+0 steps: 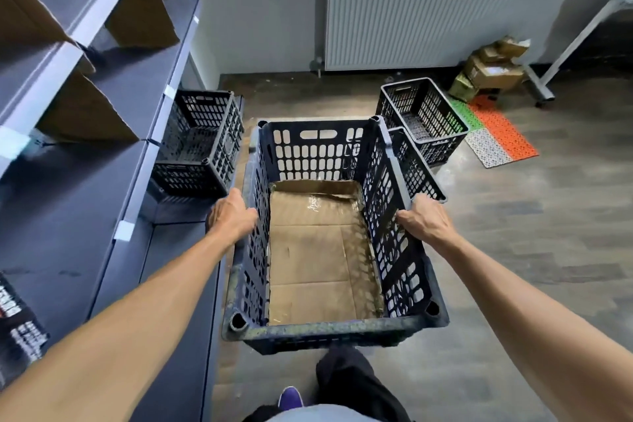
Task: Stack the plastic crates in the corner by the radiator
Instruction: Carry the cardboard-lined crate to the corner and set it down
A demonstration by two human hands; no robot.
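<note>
A person holds a large black plastic crate [329, 236] out in front of the body, clear of the floor [513, 250] as far as the view shows, on the near side of the radiator [445, 17]. The left hand [233, 216] is closed over the crate's left long rim about midway along it, and the right hand [424, 219] is closed over the right rim opposite; both have fingers curled over the top edge.

Gripped at mid-rim on both sides, the crate hangs roughly level, which suggests it is light for its bulk: the walls are open lattice and the only load is a flat cardboard liner [318, 250] on the bottom (loose, probably, so a sharp tilt could slide it). The moulded plastic should be stiff enough not to sag or twist. The rim looks scuffed and dusty, so grip is likely fair, not slick. The slot handle in the far end wall is another sound place to hold.

Other crates wait nearer the radiator: a second crate [424, 116] stands upright on the floor just in front of it, a third crate [416, 168] lies between that one and the held crate, mostly hidden, and a fourth crate [202, 140] rests tipped on the shelving [68, 181] to the radiator's left.
</note>
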